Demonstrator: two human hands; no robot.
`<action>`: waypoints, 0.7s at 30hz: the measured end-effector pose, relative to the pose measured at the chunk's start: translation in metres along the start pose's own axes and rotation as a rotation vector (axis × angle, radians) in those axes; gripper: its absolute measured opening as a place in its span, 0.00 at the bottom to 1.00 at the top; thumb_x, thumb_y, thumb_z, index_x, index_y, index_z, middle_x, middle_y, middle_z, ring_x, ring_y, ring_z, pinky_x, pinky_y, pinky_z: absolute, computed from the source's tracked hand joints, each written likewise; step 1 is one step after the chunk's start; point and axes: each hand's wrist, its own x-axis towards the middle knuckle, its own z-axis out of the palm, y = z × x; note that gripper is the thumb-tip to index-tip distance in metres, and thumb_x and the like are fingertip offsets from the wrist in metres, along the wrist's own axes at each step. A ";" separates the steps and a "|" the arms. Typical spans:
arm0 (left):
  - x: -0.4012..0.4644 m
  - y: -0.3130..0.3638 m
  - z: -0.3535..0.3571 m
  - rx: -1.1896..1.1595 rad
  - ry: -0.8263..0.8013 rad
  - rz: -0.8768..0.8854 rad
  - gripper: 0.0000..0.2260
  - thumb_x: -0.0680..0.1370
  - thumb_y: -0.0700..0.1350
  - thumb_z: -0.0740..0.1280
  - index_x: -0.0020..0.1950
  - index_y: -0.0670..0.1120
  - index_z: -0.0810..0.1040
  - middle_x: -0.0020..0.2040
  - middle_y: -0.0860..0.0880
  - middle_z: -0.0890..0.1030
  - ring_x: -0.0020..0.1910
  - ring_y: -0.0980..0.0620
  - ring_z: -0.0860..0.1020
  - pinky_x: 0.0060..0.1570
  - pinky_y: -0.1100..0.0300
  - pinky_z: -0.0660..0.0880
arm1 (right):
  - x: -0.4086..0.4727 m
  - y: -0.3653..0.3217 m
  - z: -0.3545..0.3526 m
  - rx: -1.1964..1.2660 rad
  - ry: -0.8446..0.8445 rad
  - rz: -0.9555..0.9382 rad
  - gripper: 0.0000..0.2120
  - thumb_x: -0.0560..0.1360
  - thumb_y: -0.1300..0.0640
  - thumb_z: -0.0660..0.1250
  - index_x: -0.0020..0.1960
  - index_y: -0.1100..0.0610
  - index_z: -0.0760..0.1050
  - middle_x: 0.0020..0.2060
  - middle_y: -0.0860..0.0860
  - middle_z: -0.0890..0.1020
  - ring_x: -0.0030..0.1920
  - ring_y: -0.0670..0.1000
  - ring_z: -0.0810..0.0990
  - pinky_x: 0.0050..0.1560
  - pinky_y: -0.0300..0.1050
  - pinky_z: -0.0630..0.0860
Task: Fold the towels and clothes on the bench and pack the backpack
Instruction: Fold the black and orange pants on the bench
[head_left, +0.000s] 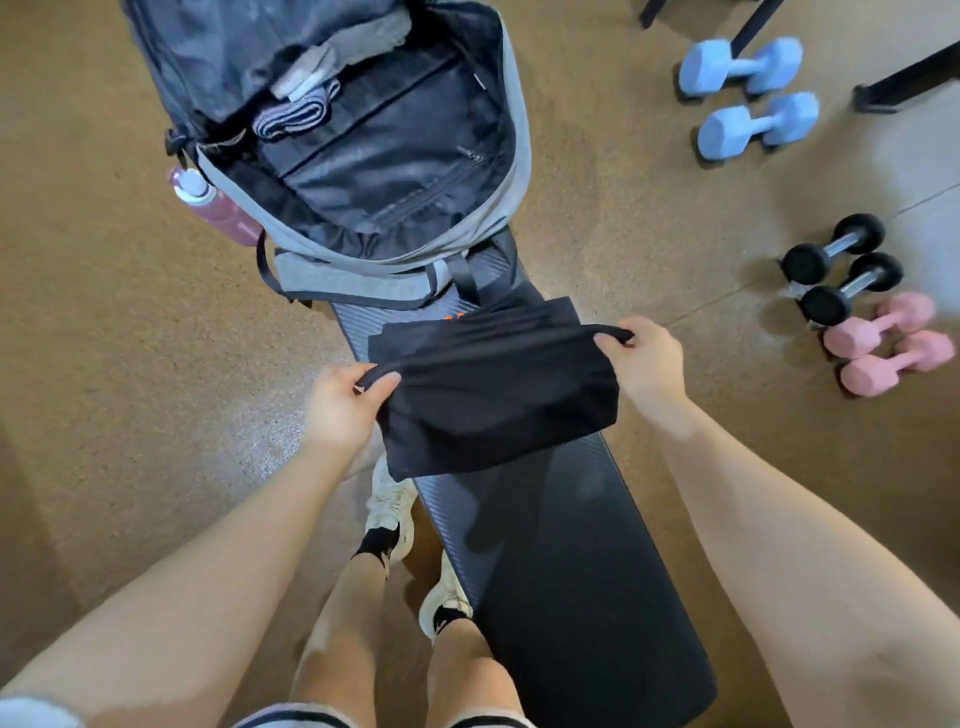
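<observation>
A black garment, folded into a rough rectangle, lies across the black padded bench. My left hand pinches its left edge and my right hand grips its right edge, both lifting the upper layer slightly. Beyond it, a grey backpack lies on the far end of the bench, wide open, its dark lining showing. Inside near the top sit a rolled grey-blue towel and a folded grey cloth.
A pink water bottle sits in the backpack's left side pocket. On the floor at the right lie two blue dumbbells, two black dumbbells and two pink dumbbells. My legs and white shoes stand left of the bench.
</observation>
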 end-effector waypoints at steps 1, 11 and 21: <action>0.018 -0.002 -0.001 0.026 -0.002 0.022 0.09 0.75 0.46 0.67 0.44 0.39 0.80 0.39 0.45 0.72 0.47 0.35 0.75 0.43 0.49 0.70 | 0.013 -0.003 0.005 -0.023 0.008 -0.001 0.09 0.76 0.55 0.64 0.49 0.60 0.78 0.45 0.56 0.82 0.49 0.58 0.77 0.44 0.44 0.68; 0.091 -0.028 0.026 0.498 0.232 0.419 0.17 0.73 0.43 0.67 0.61 0.39 0.72 0.59 0.39 0.73 0.57 0.38 0.71 0.56 0.45 0.67 | 0.079 -0.023 0.087 -0.093 0.130 0.037 0.14 0.77 0.58 0.60 0.61 0.61 0.67 0.52 0.61 0.78 0.53 0.62 0.76 0.50 0.52 0.71; 0.087 -0.048 0.073 0.936 -0.201 0.523 0.54 0.65 0.73 0.60 0.74 0.44 0.34 0.75 0.44 0.34 0.73 0.45 0.32 0.68 0.51 0.28 | 0.036 0.015 0.154 -0.769 -0.127 -0.740 0.32 0.75 0.42 0.52 0.75 0.54 0.56 0.74 0.54 0.61 0.74 0.55 0.59 0.71 0.57 0.57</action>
